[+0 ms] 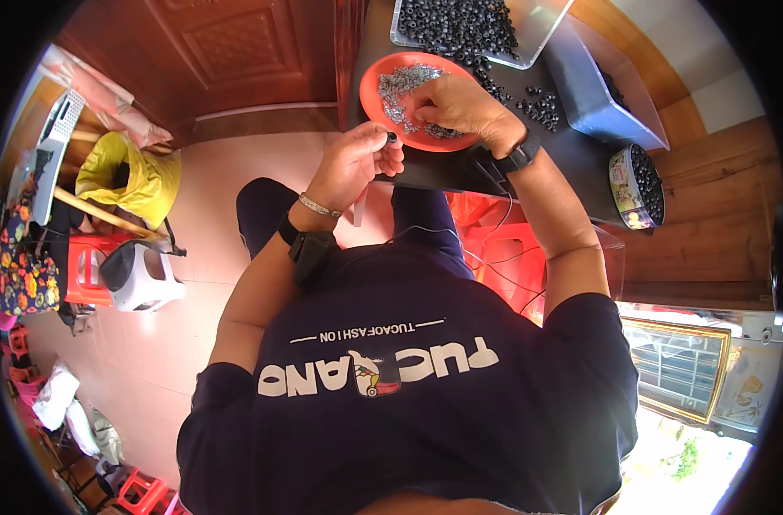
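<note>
Left hand (355, 159), centre frame, pinches a small black ring (392, 137) at the worktop (460, 172) edge; a slip likely drops it to the floor. Right hand (458, 105) picks among metal bits in the orange dish (374, 86), risking a scatter.

On the bench (460, 176): a plate (376, 90) of small metal parts (400, 86), nearest the person. Behind it, a clear tray (542, 34) of small rings (460, 21). Right of the plate, loose rings (539, 107); farther right, a box (593, 99), then a round tin (636, 184). Left, on the floor, a stool (138, 275).
</note>
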The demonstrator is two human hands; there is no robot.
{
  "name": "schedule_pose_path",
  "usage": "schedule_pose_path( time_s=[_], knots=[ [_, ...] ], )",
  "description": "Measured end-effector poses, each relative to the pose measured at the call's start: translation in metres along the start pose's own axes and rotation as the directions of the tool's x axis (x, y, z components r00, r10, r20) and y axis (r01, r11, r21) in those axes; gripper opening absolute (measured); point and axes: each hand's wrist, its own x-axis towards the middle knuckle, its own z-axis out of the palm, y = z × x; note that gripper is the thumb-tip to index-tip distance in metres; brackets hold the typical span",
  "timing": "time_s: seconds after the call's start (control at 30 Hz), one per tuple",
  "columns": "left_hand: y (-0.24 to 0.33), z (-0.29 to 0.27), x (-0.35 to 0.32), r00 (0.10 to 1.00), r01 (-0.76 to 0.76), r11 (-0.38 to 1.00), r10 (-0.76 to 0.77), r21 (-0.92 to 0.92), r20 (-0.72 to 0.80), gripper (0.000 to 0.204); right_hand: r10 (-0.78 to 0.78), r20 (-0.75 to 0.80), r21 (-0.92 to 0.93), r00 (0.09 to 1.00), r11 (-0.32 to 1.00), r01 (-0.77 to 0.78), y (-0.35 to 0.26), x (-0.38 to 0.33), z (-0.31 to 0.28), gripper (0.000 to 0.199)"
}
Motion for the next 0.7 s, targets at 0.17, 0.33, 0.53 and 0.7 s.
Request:
schedule_pose_path(
  time_s=[0.17,0.33,0.53,0.7],
  knots=[
    [-0.003,-0.001,0.001,1.000,-0.013,1.000,0.013,-0.016,0.002,0.020,-0.043,-0.062,-0.030,0.997,0.999,0.041,0.002,-0.003,0.000,0.018],
    [-0.005,-0.002,0.001,1.000,-0.010,1.000,0.010,0.005,0.013,0.021,-0.020,-0.054,-0.004,0.998,1.000,0.020,0.000,-0.002,-0.006,0.021],
    [-0.004,0.001,0.001,1.000,-0.030,0.999,0.030,0.027,0.007,0.022,0.056,0.028,-0.030,0.998,0.998,-0.055,-0.005,0.003,-0.002,0.016],
    [-0.004,0.006,0.001,0.998,-0.049,0.999,0.049,-0.004,-0.027,0.021,0.070,-0.011,0.012,0.998,0.998,-0.070,-0.003,0.001,-0.003,0.017]
  ],
)
